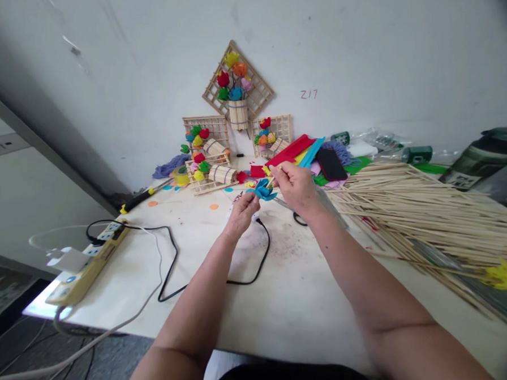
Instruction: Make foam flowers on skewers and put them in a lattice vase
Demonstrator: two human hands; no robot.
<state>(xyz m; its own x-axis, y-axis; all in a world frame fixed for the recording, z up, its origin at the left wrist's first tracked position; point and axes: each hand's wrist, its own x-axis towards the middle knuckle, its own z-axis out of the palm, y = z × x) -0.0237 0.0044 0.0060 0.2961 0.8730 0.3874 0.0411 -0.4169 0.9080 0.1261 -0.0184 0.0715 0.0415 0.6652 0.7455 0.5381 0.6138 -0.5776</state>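
Observation:
A blue paper flower [264, 190] with spread petals is pinched at its base in my left hand [243, 213]. Just above and to the right of it, my right hand [293, 185] has its fingers pressed together on a thin light stick [271, 181] that points down at the flower's middle. A small yellow piece [266, 170] shows beside the right fingertips. Both hands are close together over the middle of the table [259, 303].
Wooden lattices with colourful flowers [210, 178] stand at the back. Many thin sticks [428, 203] and a dark bottle [485, 158] lie on the right, near a phone [332, 164]. A power strip [89, 261] with cables is at left. A black cable [263, 260] crosses the table.

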